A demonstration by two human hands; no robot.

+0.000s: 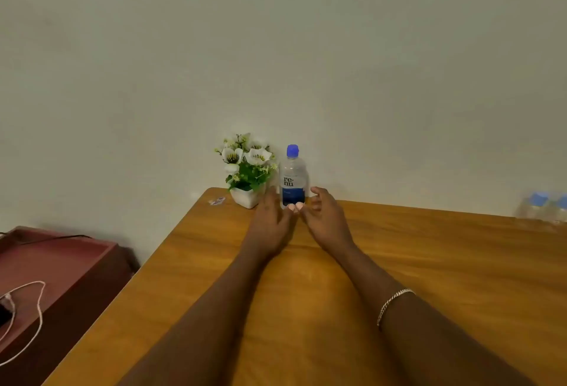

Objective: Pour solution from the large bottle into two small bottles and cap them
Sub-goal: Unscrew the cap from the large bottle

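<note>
From my feed, the large bottle [293, 180] stands upright on the tabletop [429, 263], close against the pale wall [276, 48]. It is clear, with a blue cap [292, 150] screwed on, a label reading "re-nu" and a dark blue band low on its body.

The left grip [271, 217] lies just left of the bottle's base, its fingers straight and stretched forward alongside it. The right grip [322, 214] sits just right of the base with its fingers loosely bent and pointing toward the bottle. Two pale thumbnails [294, 207] meet directly in front of the bottle's foot. I read both grips as released: they flank the bottle and neither wraps around it. I cannot tell whether any fingertip actually touches the plastic.

The small bottles [537, 207] stand well to the right of the large bottle, at the picture's edge. They are blurred, and I make out two clear bodies with light blue caps on.

Just left of the large bottle is a white pot [245, 197] of white flowers [245, 158], with a small wrapper [217, 200] lying beyond it, further left. A thin chain bracelet [394, 304] circles the right forearm, nearer to me than the bottle. Far left of the bottle and lower than the tabletop sits a reddish cabinet [61, 263] with a pale cable [38, 309] looped on it.
</note>
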